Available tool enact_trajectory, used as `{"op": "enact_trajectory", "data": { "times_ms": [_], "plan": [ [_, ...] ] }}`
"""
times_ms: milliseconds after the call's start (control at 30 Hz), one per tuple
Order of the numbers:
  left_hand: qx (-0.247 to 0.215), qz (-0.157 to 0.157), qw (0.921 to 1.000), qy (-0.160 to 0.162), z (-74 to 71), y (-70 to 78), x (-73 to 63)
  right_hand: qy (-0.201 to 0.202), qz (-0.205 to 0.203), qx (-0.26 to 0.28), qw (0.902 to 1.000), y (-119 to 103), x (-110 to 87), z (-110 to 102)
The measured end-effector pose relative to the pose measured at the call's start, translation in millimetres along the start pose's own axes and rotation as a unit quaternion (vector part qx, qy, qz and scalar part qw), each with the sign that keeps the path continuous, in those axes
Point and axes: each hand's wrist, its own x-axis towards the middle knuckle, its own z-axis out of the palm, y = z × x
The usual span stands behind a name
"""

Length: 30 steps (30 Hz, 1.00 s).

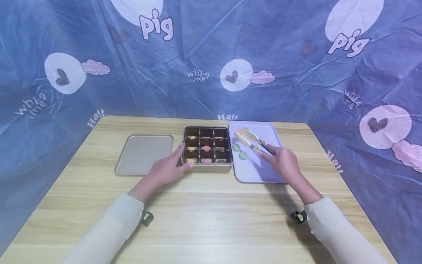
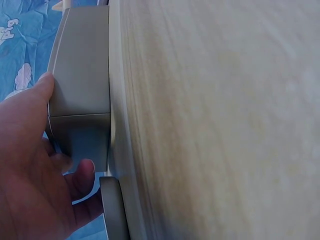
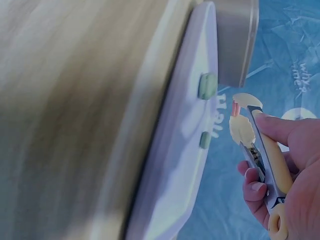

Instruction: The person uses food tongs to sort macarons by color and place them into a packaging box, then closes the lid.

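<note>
My left hand grips the near left corner of a brown-gold box, its thumb on the front wall and its fingers along the left side. The box is divided into small square compartments; yellow pieces show in the left column and pink pieces in the middle one. My right hand holds a pair of tongs with pale, broad tips above the lilac tray. Between those tips is a pink, macaron-like piece. Green macaron-like pieces lie on the tray.
A flat, rimmed, grey-brown lid or tray lies on the wooden table, left of the box. The lilac tray stands right beside the box. A printed blue cloth hangs behind and on both sides.
</note>
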Motion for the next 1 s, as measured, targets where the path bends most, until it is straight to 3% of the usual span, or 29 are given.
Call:
{"op": "enact_trajectory", "data": {
  "times_ms": [233,600,1000],
  "plan": [
    [0.001,0.000,1.0000,-0.003,-0.8,-0.2,-0.2,0.009,-0.027,0.010,0.9995,-19.2,2.6,-2.2],
    [0.000,0.004,1.0000,-0.002,-1.6,-0.4,-0.3,0.010,-0.065,0.017,0.9977,-49.3,10.9,10.8],
    [0.001,0.003,1.0000,-0.003,-2.7,0.7,-1.4,-0.031,-0.079,0.005,0.9964,-74.5,19.6,26.6]
  ]
}}
